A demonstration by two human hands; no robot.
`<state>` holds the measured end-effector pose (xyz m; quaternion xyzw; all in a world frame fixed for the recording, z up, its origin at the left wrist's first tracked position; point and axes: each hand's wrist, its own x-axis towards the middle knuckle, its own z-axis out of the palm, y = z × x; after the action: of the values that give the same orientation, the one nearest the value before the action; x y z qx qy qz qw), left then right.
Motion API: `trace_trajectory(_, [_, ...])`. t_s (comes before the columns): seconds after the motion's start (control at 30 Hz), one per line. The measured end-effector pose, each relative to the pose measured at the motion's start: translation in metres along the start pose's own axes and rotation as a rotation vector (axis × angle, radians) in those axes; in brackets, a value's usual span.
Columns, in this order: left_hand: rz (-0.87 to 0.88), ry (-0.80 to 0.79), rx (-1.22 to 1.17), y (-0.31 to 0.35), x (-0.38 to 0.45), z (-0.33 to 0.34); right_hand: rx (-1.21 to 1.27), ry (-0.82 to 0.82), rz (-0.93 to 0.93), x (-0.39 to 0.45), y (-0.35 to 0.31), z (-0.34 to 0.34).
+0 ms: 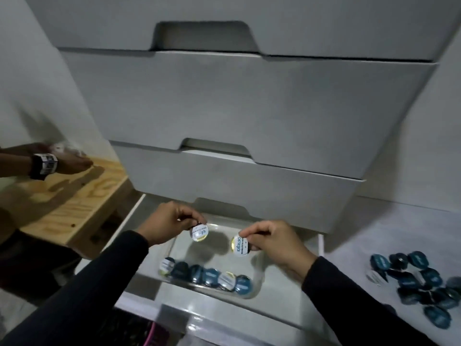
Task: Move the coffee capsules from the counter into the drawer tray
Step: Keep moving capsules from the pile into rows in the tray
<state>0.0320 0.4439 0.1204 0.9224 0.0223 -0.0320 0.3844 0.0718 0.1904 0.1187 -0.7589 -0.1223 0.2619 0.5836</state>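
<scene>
Left hand [167,226] pinches a white-lidded capsule [199,232], right hand [272,242] pinches another [240,245], both above the clear drawer tray [252,293]. Set them lid-up behind the tray's front row [204,273]; pile [419,280] waits on the bench.

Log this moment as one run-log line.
left hand: holds capsule | right hand: holds second capsule | both over tray

Capsules in tray [207,275]: six; capsules held above tray: two; counter pile [419,283]: uncountable; drawers: four

Clear glossy plastic tray [252,293], matt grey drawer fronts [249,106], raw grainy wooden bench [82,196].
</scene>
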Motion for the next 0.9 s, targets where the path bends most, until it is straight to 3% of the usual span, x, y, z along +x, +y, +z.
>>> trace_trajectory(0.17, [0.013,-0.183,0.135,-0.068,0.017,-0.024,-0.024,0.034,0.151,0.047,0.008,0.066])
trace_trajectory(0.43, [0.102,-0.382,0.166,-0.095,0.030,-0.015,-0.033,0.110,0.345,0.079,0.025,0.110])
trace_trajectory(0.9, [0.163,-0.458,0.302,-0.119,0.034,-0.013,0.015,0.066,0.480,0.100,0.044,0.136])
